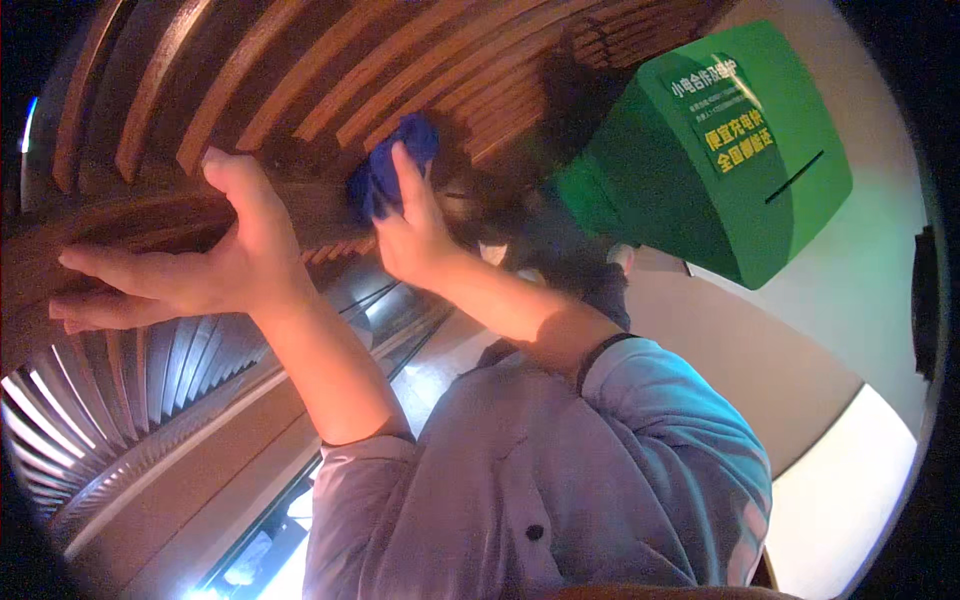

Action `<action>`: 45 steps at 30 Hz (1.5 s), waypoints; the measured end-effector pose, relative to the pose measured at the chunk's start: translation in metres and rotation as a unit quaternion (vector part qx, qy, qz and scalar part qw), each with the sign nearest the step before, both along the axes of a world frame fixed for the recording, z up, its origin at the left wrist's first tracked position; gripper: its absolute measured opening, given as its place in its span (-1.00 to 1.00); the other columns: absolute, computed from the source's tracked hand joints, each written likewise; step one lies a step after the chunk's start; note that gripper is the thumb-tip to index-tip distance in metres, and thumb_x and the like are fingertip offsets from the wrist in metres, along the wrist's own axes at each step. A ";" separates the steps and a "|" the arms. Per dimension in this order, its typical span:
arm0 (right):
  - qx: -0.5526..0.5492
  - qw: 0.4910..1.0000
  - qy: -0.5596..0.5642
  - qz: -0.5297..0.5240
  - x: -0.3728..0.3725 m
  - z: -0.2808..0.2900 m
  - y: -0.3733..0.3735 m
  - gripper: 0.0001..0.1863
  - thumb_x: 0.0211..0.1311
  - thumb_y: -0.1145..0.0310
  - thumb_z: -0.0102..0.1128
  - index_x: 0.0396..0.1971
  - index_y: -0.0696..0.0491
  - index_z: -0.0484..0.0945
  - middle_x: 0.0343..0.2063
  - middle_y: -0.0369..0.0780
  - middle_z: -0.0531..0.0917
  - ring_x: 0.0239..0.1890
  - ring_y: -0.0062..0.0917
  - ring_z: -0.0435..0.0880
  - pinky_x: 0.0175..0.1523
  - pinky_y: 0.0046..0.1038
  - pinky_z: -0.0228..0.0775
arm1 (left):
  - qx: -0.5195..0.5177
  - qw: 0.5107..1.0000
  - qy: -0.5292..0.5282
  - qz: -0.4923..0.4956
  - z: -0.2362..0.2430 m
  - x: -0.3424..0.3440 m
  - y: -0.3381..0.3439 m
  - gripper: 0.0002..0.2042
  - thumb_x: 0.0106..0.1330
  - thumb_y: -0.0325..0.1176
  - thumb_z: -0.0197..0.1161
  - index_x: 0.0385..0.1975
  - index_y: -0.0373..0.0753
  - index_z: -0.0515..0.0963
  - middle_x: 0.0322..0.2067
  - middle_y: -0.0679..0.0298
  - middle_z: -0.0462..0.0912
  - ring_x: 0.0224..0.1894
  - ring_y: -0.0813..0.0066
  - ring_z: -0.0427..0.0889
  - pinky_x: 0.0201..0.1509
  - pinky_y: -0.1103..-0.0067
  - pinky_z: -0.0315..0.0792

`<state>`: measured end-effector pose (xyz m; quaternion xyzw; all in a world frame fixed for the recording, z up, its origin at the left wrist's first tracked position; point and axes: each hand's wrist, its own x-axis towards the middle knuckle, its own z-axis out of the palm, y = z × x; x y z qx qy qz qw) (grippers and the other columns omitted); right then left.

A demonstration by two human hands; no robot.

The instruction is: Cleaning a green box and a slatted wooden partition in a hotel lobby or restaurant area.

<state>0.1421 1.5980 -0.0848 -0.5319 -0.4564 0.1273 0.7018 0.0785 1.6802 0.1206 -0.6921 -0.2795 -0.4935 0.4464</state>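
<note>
A dark blue cloth is bunched in my right hand, and I hold it against a brown wooden rail. My thumb lies over the cloth; the other fingers are mostly hidden behind it. To the left, my left hand is open with its thumb and fingers spread. It holds nothing and is over or against the same woodwork; whether its fingertips touch the wood I cannot tell. Curved wooden slats rise from the rail beyond both hands.
At the far right stands a green box-shaped cabinet with a printed label and a dark slot. More slats fan out below my left hand. A bright white panel is at the lower right.
</note>
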 end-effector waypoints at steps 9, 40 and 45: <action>-0.052 0.979 0.196 0.002 0.131 -0.026 0.019 -0.31 0.28 0.44 0.03 0.36 0.40 0.10 0.34 0.32 0.19 0.43 0.21 0.10 0.54 -0.06 -0.16 | -0.023 1.000 0.004 -0.004 -0.004 0.005 0.001 0.04 0.01 0.02 0.52 0.46 -0.32 0.12 0.45 -0.32 -0.12 0.50 -0.31 -0.18 0.45 -0.19 -0.13; -0.290 0.913 0.230 -0.169 0.063 0.005 -0.004 -0.32 0.46 0.22 0.07 0.36 0.35 0.09 0.38 0.20 0.19 0.42 0.03 0.16 0.51 -0.15 -0.13 | -0.105 0.991 -0.083 0.006 0.013 0.000 -0.021 -0.09 0.07 -0.05 0.53 0.44 -0.17 0.25 0.46 -0.20 -0.01 0.50 -0.29 -0.08 0.48 -0.16 -0.16; -0.148 0.781 0.604 -0.045 0.099 0.055 -0.034 -0.68 0.34 0.34 0.23 -0.02 0.16 0.45 -0.12 -0.15 0.66 -0.10 -0.32 0.68 0.01 -0.19 0.53 | -0.302 0.878 -0.149 -0.340 -0.013 0.005 -0.095 -0.52 0.22 -0.45 0.32 0.19 -0.29 0.49 0.25 -0.06 0.46 0.36 -0.10 0.35 0.47 0.09 0.12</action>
